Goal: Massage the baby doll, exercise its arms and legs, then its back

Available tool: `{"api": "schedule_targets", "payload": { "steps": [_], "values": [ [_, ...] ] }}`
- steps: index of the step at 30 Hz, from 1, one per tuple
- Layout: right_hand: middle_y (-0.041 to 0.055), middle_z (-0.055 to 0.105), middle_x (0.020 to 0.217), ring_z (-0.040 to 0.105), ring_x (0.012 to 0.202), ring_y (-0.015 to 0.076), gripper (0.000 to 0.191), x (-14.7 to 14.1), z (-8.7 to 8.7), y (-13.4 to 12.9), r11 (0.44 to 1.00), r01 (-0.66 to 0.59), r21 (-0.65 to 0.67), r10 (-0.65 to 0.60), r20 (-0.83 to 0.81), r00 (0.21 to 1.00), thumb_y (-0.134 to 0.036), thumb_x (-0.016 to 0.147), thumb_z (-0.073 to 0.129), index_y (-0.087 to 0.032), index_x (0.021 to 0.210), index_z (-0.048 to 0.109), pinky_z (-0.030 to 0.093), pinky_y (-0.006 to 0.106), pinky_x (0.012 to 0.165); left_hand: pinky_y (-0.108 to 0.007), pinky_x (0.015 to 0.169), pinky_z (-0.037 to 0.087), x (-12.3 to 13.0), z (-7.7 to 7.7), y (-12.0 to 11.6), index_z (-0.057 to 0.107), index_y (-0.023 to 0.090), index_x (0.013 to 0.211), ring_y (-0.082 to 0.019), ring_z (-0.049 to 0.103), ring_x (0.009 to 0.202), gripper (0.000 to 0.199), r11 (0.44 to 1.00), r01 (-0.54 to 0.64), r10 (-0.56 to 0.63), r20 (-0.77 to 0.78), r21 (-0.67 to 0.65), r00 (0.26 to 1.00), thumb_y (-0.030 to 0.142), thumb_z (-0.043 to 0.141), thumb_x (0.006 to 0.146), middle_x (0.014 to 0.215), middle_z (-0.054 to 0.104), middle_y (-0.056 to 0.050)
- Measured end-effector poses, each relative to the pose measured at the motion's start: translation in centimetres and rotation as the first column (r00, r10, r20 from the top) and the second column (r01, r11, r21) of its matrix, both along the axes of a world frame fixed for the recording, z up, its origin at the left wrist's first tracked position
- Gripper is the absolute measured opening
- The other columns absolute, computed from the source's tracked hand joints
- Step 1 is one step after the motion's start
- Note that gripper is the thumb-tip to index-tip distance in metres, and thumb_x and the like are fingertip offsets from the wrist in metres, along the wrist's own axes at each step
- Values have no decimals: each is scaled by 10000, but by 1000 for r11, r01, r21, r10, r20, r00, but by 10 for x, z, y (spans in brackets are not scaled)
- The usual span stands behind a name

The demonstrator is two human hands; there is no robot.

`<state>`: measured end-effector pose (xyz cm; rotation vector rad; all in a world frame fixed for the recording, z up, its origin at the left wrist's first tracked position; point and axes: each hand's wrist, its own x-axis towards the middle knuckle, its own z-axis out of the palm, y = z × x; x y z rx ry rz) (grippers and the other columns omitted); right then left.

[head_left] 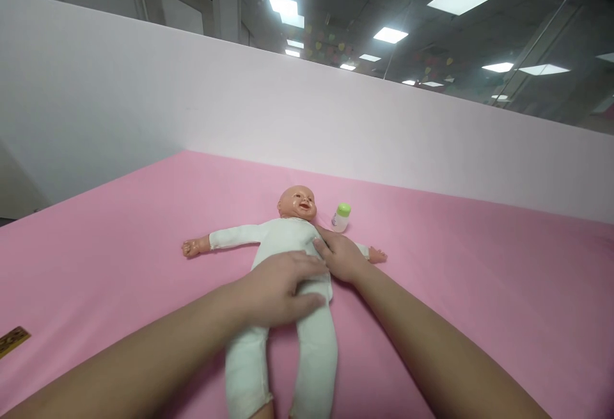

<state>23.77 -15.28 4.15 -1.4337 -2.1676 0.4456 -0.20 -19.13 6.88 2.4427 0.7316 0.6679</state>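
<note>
A baby doll [288, 240] with a smooth plastic head and a white cloth body lies on its back, arms spread to the sides. My left hand [283, 286] rests across its belly, palm down, thumb held apart from the fingers. Against the doll's chest and shoulder, on the right of the picture, lies my right hand [341, 256]. Its thumb and a finger are apart, while the other fingertips are partly hidden. Both hands touch the doll and look open. The doll's feet run out of the picture at the bottom.
A small bottle [341, 218] with a green cap stands right of the doll's head. The pink padded surface [460, 265] meets a white wall [336, 118] behind, with glass above it. A brown and yellow patterned piece [13, 341] lies at the left edge.
</note>
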Motion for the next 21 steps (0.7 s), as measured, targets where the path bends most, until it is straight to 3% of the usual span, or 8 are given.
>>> {"api": "schedule_targets", "payload": {
  "steps": [2, 7, 11, 14, 18, 21],
  "values": [
    [64, 700, 1429, 653, 1301, 319, 512, 1, -2, 1, 1000, 2, 1, -2, 9, 1000, -521, 1128, 387, -307, 1564, 548, 484, 486, 1091, -471, 1240, 462, -2, -7, 17, 662, 337, 1487, -323, 587, 1417, 548, 999, -45, 45, -18, -12, 999, 519, 609, 973, 1488, 666, -10],
    [65, 704, 1420, 664, 1269, 313, 522, 1, -3, 2, 1000, 17, -1, -17, 19, 1000, -524, 1117, 395, -308, 1568, 545, 508, 473, 1060, -506, 1338, 287, -15, -30, 59, 541, 205, 1592, -319, 354, 1600, 719, 949, -315, 314, -53, -15, 948, 623, 521, 1006, 1676, 468, -81],
    [73, 714, 1394, 676, 1237, 315, 515, 0, -2, 2, 1000, 25, -5, -25, 22, 999, -513, 1115, 406, -298, 1559, 551, 524, 467, 1028, -503, 1302, 338, -25, -39, 78, 523, 192, 1592, -326, 456, 1539, 716, 906, -424, 423, -51, -7, 905, 625, 458, 1026, 1650, 500, -111],
    [71, 729, 1360, 685, 1215, 307, 488, -1, -3, 2, 1000, 19, 16, -19, -3, 1000, -497, 1118, 411, -292, 1524, 587, 535, 465, 1026, -592, 1311, 263, -28, -38, 83, 576, 210, 1531, -334, 544, 1462, 626, 882, -470, 471, -96, 39, 877, 572, 392, 1054, 1570, 590, -122],
    [112, 682, 1446, 614, 1356, 326, 486, -4, -9, 0, 986, 33, 161, -27, -38, 999, -469, 1082, 504, -226, 1479, 643, 461, 531, 1174, -664, 1304, 173, -30, -38, 86, 609, 205, 1467, -330, 570, 1434, 584, 849, -522, 528, -168, 84, 832, 531, 323, 1075, 1518, 632, -152],
    [132, 638, 1510, 550, 1450, 329, 482, -12, -7, -15, 956, -90, 278, 110, -56, 992, -436, 1036, 592, -208, 1454, 672, 395, 556, 1253, -643, 1302, 188, -30, -39, 87, 628, 210, 1432, -321, 589, 1413, 572, 842, -531, 540, -186, 99, 821, 527, 309, 1079, 1491, 652, -159]
  ]
}}
